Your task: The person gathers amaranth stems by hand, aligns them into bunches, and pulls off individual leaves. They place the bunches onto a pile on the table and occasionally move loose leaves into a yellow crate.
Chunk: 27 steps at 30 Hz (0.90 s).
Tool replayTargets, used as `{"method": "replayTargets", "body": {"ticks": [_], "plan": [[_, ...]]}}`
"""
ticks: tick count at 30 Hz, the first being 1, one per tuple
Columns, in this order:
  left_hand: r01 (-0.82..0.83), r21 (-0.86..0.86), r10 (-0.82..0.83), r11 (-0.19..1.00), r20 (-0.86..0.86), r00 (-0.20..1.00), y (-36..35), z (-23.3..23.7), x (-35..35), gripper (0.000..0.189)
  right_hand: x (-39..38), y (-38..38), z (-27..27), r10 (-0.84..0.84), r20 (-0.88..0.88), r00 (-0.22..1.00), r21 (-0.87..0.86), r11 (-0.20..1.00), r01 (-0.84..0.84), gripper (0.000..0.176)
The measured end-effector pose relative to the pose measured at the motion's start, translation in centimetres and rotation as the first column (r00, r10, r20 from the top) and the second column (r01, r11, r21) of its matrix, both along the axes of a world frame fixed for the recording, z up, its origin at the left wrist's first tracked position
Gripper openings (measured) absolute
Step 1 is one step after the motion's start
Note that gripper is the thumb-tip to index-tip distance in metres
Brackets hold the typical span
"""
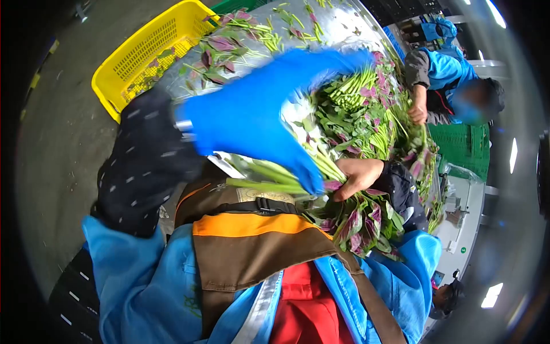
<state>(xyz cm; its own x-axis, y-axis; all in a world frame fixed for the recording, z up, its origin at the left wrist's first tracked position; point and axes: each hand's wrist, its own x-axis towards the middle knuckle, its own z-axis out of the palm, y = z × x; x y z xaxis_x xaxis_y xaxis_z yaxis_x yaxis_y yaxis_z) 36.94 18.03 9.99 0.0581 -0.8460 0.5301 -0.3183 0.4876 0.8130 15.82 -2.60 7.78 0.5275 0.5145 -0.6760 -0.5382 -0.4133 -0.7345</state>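
Bunch of leafy stems [362, 222] is in your right hand [360, 176], just in front of your apron [258, 252]. Bare fingers and thumb pinch it near the leaves; stems run out to your left, purple-green leaves hang on the other side. Gripping there probably keeps the stems together, ends exposed. Your left hand [252, 117], blue-gloved and blurred, is spread, thumb well off the fingers. Thumb overlaps the stems in view; can't tell if it touches.

Pile of greens [358, 137] sits on the metal table [348, 18] just beyond, likely for a short reach. Loose sprigs [222, 43] lie farther left. Yellow crate [104, 89] is beside the table, leaves inside; looks placed for your left side. Right: co-worker's hand [418, 109] at the pile's edge, green crate [461, 146] near it.
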Motion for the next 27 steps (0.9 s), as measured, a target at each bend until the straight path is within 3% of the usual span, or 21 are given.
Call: {"method": "replayTargets", "body": {"ticks": [2,4,5,6,7,8,10,12,13,16,17,18,19,20,21,22,23,24,25,26,27], "plan": [[0.093,0.140,-0.137,0.986,0.349,0.927,-3.0,-0.7,-1.8,0.121,1.1,0.4,0.0,0.115,-0.077,0.990,0.050,0.993,-0.111,0.030],[0.301,0.447,-0.435,0.843,0.237,0.869,-4.8,-6.3,-2.7,0.120,1.5,-0.2,-0.5,0.252,-0.069,0.965,0.024,0.968,-0.251,0.031],[0.432,0.786,-0.767,0.441,0.081,0.636,-5.0,-5.3,-2.5,0.104,1.9,-0.4,0.0,0.239,-0.056,0.969,0.044,0.971,-0.237,0.032],[0.848,0.472,-0.819,0.240,-0.371,0.438,-4.3,-11.7,-4.0,0.084,2.4,-0.4,1.0,0.220,-0.043,0.975,0.065,0.974,-0.217,0.033],[0.878,0.431,-0.804,0.208,-0.436,0.405,-2.9,-12.4,-4.0,0.074,2.8,-0.5,1.9,0.195,-0.031,0.980,0.089,0.977,-0.192,0.035],[0.861,0.460,-0.765,0.214,-0.470,0.441,-1.4,-13.0,-3.5,0.071,3.4,-0.8,2.6,0.197,-0.145,0.970,0.117,0.976,-0.181,0.035],[0.608,0.757,-0.736,0.239,-0.267,0.622,-0.4,-9.6,-2.7,0.066,4.5,-2.8,2.1,0.349,-0.091,0.933,-0.009,0.936,-0.351,0.035],[0.656,0.696,-0.617,0.292,-0.387,0.685,-0.2,-10.4,-2.7,0.061,7.1,-2.7,4.6,0.257,-0.127,0.958,-0.175,0.945,-0.277,0.033],[0.671,0.667,-0.548,0.324,-0.446,0.708,0.0,-10.5,-2.7,0.058,8.6,-3.4,4.7,0.370,-0.027,0.929,-0.277,0.890,-0.363,0.033],[0.841,0.433,-0.270,0.325,-0.810,0.521,0.5,-9.4,-3.4,0.054,11.8,-4.5,5.8,0.362,-0.086,0.928,-0.333,0.868,-0.369,0.042],[0.784,0.486,-0.202,0.386,-0.785,0.586,0.5,-9.6,-3.7,0.051,12.3,-4.2,6.7,0.385,0.095,0.918,-0.472,0.829,-0.299,0.047],[0.762,0.472,-0.095,0.444,-0.821,0.563,0.4,-10.2,-4.5,0.050,12.5,-3.7,7.4,0.420,0.266,0.868,-0.589,0.783,-0.199,0.052],[0.733,0.460,0.009,0.501,-0.850,0.527,0.4,-11.0,-5.5,0.050,12.3,-3.3,7.5,0.673,0.394,0.627,-0.880,0.474,0.044,0.058],[0.697,0.450,0.107,0.559,-0.872,0.478,0.3,-12.3,-6.5,0.049,11.9,-2.1,7.8,0.756,0.552,0.351,-0.830,0.456,0.321,0.059],[0.708,0.407,0.152,0.578,-0.906,0.396,0.0,-13.9,-7.3,0.048,11.4,-0.9,7.6,0.513,0.804,0.302,-0.594,0.723,0.353,0.057],[0.720,0.385,0.231,0.578,-0.923,0.308,-0.3,-15.2,-8.0,0.044,10.6,0.4,7.2,0.198,0.947,0.254,-0.282,0.890,0.358,0.054],[0.739,0.371,0.308,0.563,-0.924,0.228,-0.5,-16.6,-8.3,0.042,8.1,1.8,6.8,-0.094,0.907,0.409,-0.114,0.883,0.455,0.040],[0.756,0.349,0.381,0.553,-0.913,0.143,-0.7,-17.9,-8.5,0.040,5.7,2.1,4.3,-0.370,0.792,0.485,0.034,0.821,0.571,0.029],[0.761,0.343,0.384,0.550,-0.913,0.134,-0.5,-18.5,-8.4,0.037,3.4,2.7,1.0,-0.645,0.620,0.447,0.126,0.644,0.755,0.021],[0.731,0.342,0.367,0.590,-0.921,0.134,-0.4,-18.3,-8.3,0.037,1.5,3.0,-3.3,-0.667,0.642,0.378,-0.013,0.483,0.876,0.019],[0.703,0.342,0.353,0.624,-0.926,0.138,-0.1,-17.7,-8.4,0.037,0.0,3.7,-7.2,-0.672,0.639,0.374,-0.102,0.408,0.907,0.024]]}}
